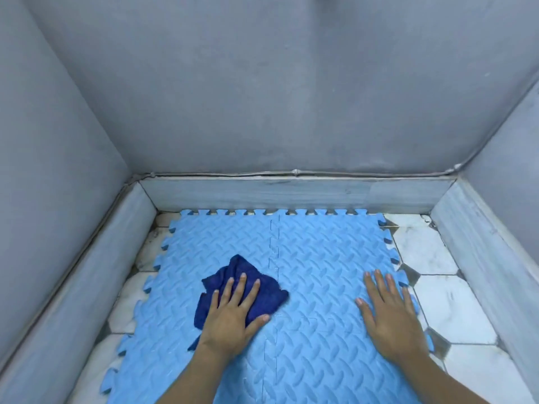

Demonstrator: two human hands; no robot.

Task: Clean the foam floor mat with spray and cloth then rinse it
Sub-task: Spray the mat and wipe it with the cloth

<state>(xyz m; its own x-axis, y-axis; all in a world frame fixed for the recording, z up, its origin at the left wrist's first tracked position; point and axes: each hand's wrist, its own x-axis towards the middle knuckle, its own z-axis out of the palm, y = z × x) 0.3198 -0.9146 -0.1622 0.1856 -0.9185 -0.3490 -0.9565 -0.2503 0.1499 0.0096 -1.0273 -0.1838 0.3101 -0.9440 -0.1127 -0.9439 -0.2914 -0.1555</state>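
A light blue foam mat [318, 252] of interlocking tiles with a raised tread pattern covers the floor in front of me. A crumpled dark blue cloth [230, 275] lies on its left half. My left hand [233, 313] presses flat on the cloth, fingers spread, thumb touching the mat. My right hand [388, 313] rests flat and empty on the mat's right edge, fingers apart. No spray bottle is in view.
White marble floor tiles [446, 301] with dark corner insets show to the right and left of the mat. A grey stone skirting [291, 192] runs along the back and both sides below grey walls [262, 97]. A thin cable follows the skirting top.
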